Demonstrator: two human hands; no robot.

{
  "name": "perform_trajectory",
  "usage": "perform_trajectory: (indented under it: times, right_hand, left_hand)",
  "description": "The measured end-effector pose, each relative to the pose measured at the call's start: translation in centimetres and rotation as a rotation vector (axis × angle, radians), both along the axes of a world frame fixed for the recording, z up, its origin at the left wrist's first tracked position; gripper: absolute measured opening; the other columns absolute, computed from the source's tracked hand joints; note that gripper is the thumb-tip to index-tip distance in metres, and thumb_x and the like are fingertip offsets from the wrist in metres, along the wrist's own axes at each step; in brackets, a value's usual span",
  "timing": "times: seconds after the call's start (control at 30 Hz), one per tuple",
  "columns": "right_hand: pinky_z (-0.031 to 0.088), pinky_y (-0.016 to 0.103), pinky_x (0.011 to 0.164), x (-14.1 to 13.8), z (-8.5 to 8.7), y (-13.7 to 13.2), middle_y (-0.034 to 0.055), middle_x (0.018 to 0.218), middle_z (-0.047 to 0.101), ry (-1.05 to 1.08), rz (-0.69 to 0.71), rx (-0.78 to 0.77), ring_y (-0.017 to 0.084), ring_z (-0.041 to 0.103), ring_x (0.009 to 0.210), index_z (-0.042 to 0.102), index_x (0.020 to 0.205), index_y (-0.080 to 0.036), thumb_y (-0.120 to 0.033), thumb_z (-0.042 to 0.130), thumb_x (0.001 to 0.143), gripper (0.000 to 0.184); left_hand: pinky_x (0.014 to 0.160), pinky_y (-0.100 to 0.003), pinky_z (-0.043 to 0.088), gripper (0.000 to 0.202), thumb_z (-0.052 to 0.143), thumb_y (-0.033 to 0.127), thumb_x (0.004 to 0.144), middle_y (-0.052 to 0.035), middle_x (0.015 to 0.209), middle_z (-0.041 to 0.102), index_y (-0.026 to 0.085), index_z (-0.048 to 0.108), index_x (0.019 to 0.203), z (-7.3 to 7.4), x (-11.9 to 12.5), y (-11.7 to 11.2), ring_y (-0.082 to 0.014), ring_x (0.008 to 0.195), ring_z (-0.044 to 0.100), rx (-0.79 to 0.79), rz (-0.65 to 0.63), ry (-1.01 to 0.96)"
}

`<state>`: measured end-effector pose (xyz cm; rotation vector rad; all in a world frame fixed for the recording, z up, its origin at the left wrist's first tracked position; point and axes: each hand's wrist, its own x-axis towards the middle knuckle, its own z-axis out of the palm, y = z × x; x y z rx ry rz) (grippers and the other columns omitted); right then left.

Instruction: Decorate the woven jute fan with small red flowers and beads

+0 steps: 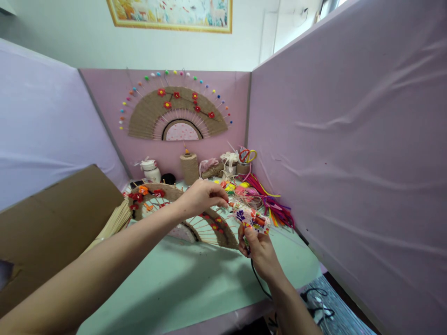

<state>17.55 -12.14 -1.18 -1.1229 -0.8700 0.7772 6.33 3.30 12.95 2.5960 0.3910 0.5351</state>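
My right hand [260, 249] is wrapped round the grip of a glue gun [249, 217] with a floral-patterned cover, its nozzle pointing left. A black cord runs down from the grip. Close to the nozzle tip, my left hand [206, 197] has its fingers pinched together; whatever they hold is too small to make out. Below and behind my left forearm lies a fan-shaped piece [226, 230] of burlap and thin sticks, decorated with red and orange flowers. My arm hides part of its middle.
A finished-looking fan [145, 111] hangs on the pink back panel. Along the back stand a white bottle [151, 171], a twine spool [189, 168] and scissors [244, 156] in a holder. Colourful pipe cleaners [275, 207] lie right. Cardboard [63, 218] leans left, beside pale sticks [110, 225].
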Motion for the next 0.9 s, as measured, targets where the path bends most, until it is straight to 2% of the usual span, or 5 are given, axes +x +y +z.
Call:
perform_trajectory:
  times: [0.3, 0.43, 0.53, 0.67, 0.9]
  right_hand:
    - [0.03, 0.024, 0.047, -0.1, -0.1, 0.0, -0.0041, 0.056, 0.044, 0.102, 0.016, -0.001, 0.008, 0.037, 0.049, 0.055, 0.072, -0.017, -0.068, 0.059, 0.077, 0.052]
    - [0.03, 0.024, 0.048, 0.0, 0.5, -0.2, -0.0043, 0.06, 0.048, 0.025, -0.063, -0.025, 0.008, 0.037, 0.051, 0.059, 0.076, -0.017, -0.049, 0.077, 0.064, 0.038]
    - [0.032, 0.024, 0.052, -0.1, 1.2, -0.4, -0.0045, 0.058, 0.048, -0.097, -0.139, -0.071, 0.009, 0.039, 0.054, 0.056, 0.066, -0.018, -0.038, 0.078, 0.063, 0.029]
    - [0.031, 0.025, 0.051, -0.2, 1.6, -0.4, -0.0047, 0.056, 0.046, -0.102, -0.148, -0.083, 0.01, 0.038, 0.053, 0.055, 0.067, -0.018, -0.04, 0.073, 0.067, 0.028]
    - [0.028, 0.025, 0.048, -0.1, 0.7, 0.0, -0.0056, 0.054, 0.042, -0.08, -0.093, -0.064, 0.008, 0.034, 0.049, 0.054, 0.071, -0.018, -0.05, 0.069, 0.072, 0.035]
  left_hand:
    - [0.063, -0.019, 0.045, 0.004, 0.072, 0.018, 0.072, 0.0015, 0.065, 0.073, 0.019, 0.076, 0.073, -0.2, 0.0, 0.2, -0.0114, 0.062, 0.064, -0.009, 0.001, -0.019]
    - [0.063, -0.019, 0.045, 0.004, 0.072, 0.017, 0.073, 0.0015, 0.065, 0.073, 0.019, 0.076, 0.073, -0.1, 0.0, 0.1, -0.0113, 0.062, 0.064, -0.007, -0.004, -0.026]
    - [0.064, -0.019, 0.045, 0.004, 0.073, 0.016, 0.072, 0.0013, 0.065, 0.073, 0.018, 0.076, 0.073, 0.0, 0.0, 0.0, -0.0113, 0.062, 0.064, -0.007, 0.009, -0.021]
    - [0.063, -0.019, 0.045, 0.005, 0.073, 0.015, 0.072, 0.0009, 0.065, 0.073, 0.018, 0.077, 0.073, 0.1, 0.0, 0.0, -0.0114, 0.062, 0.065, -0.01, 0.018, -0.016]
    - [0.064, -0.019, 0.046, 0.008, 0.072, 0.012, 0.072, 0.0012, 0.065, 0.074, 0.018, 0.077, 0.073, 0.2, 0.0, -0.2, -0.0113, 0.063, 0.065, -0.019, 0.004, -0.012]
